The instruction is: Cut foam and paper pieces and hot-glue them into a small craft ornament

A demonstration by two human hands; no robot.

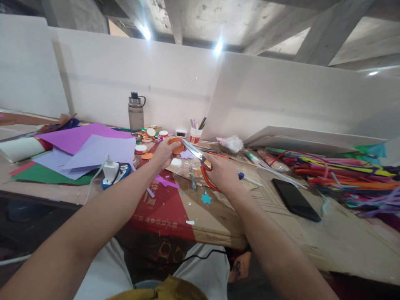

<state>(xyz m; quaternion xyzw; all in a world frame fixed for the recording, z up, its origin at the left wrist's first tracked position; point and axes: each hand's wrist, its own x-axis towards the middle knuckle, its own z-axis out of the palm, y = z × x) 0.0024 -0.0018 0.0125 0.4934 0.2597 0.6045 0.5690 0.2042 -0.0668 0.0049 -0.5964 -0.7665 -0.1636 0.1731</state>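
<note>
My left hand is closed on a round orange piece, probably paper, held up over the cardboard-covered table. My right hand grips a pair of scissors with red handles. Its silver blades point up and left, their tips at the orange piece; whether they touch it I cannot tell. Below the hands, a blue flower-shaped cutout, purple paper scraps and a white round lid lie on the cardboard. Another orange disc rests left of my left hand.
Purple sheets and a blue power strip with a plugged-in charger lie left. A water bottle and a pen cup stand by the wall. A phone and many coloured pipe cleaners lie right.
</note>
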